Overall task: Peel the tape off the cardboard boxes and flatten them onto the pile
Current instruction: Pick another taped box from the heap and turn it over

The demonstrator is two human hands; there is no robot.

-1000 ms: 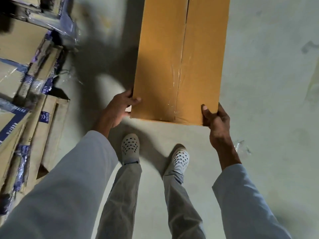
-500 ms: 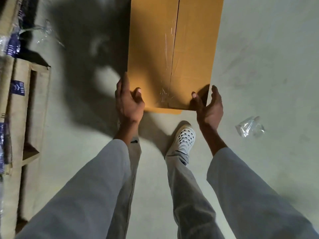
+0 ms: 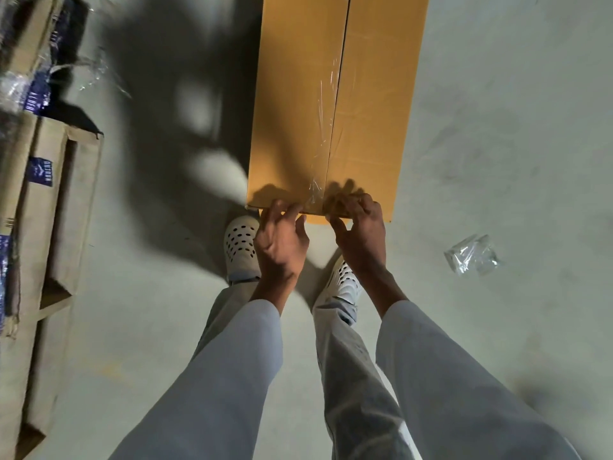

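Box (image 3: 335, 104) stands on the floor (image 3: 497, 127) at 12 o'clock from the person, its top face toward the camera, seam running 12 to 6. Clear tape (image 3: 323, 127) lies along the seam, wrinkled, reaching the near edge.

Left hand (image 3: 282, 240) is at the box's near edge, just left of the seam; fingers spread and bent, tips touching the edge. Whether they pinch anything: cannot tell.

Right hand (image 3: 360, 234) is at the near edge, just right of the seam; fingers curled over the edge onto the top face, thumb below it. Grip looks narrow, on the edge or the tape end; cannot tell which.

Hands are close together, not touching. Both shoes (image 3: 240, 249) sit just under the hands at 6 o'clock of the box.

Pile (image 3: 43, 227) of flattened boxes lies at 9 o'clock, well apart from the box. A crumpled clear wad (image 3: 472, 255) lies on the floor at 3 o'clock of the hands.
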